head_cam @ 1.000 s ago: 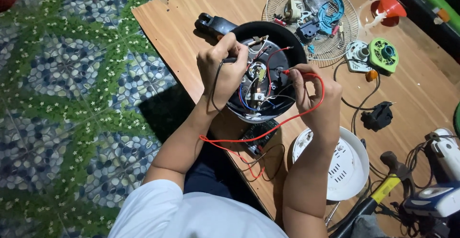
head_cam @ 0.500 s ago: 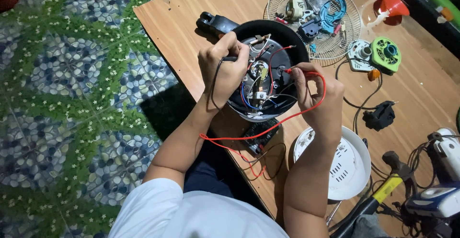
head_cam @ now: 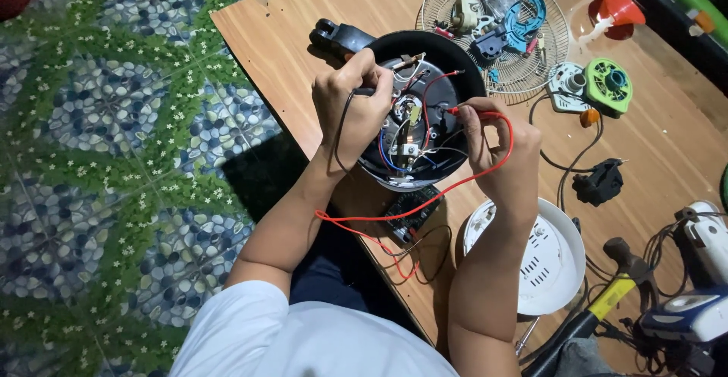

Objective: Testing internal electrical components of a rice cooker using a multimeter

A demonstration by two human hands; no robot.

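A round black appliance base [head_cam: 455, 58] lies upside down on the wooden board [head_cam: 288, 51], its wiring and small parts exposed. My left hand [head_cam: 350, 108] grips a black test probe whose black lead runs down my wrist, tip inside the base. My right hand [head_cam: 497, 149] pinches a red test probe [head_cam: 459, 110], its tip touching the wiring near the middle. The red lead [head_cam: 425, 199] loops down to a small black meter [head_cam: 409, 212] lying just in front of the base.
A wire fan guard [head_cam: 493, 13] holding loose parts lies behind the base. A white round cover [head_cam: 550, 259] sits by my right forearm. A green and white part [head_cam: 595, 85], a black plug [head_cam: 599, 183], a hammer [head_cam: 618, 278] and an orange funnel [head_cam: 618, 9] lie to the right. Patterned floor lies left.
Both hands stay on the probes inside the base; my left hand has shifted slightly. The leads hang much as before.
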